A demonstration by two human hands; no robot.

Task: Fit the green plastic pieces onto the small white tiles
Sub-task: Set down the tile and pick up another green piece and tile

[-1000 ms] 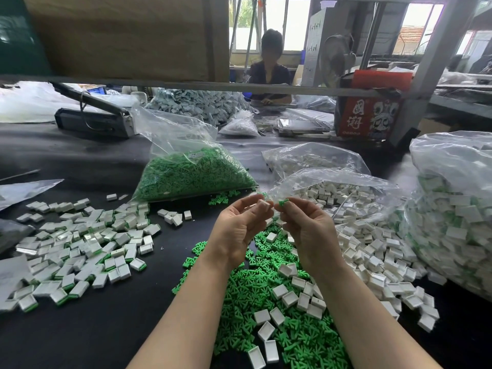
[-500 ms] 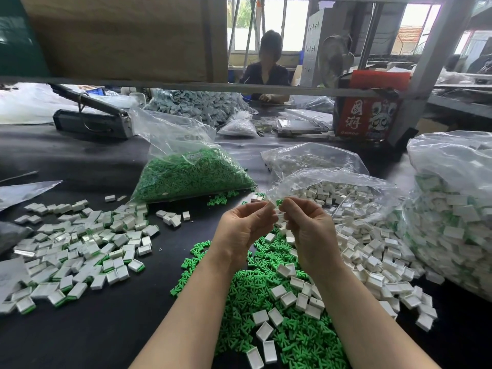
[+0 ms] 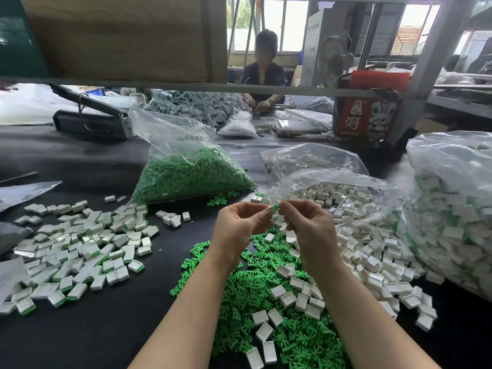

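Observation:
My left hand (image 3: 239,222) and my right hand (image 3: 306,222) meet at their fingertips above the table. Between them they pinch a small white tile with a green plastic piece (image 3: 275,208) on it; most of it is hidden by the fingers. Below my hands lies a heap of loose green pieces (image 3: 253,296) with bare white tiles (image 3: 287,299) scattered on it. More white tiles (image 3: 372,251) spill from an open bag to the right. At the left spreads a pile of tiles with green pieces fitted (image 3: 80,249).
A clear bag of green pieces (image 3: 191,174) lies behind my hands. A big bag of fitted tiles (image 3: 452,225) stands at the right. A stapler-like tool (image 3: 90,121) and a red box (image 3: 367,115) sit at the back. A person works across the black table (image 3: 93,328).
My hands have stayed together at the same spot, fingertips working the tile and green piece closer; the green piece now shows between the fingertips.

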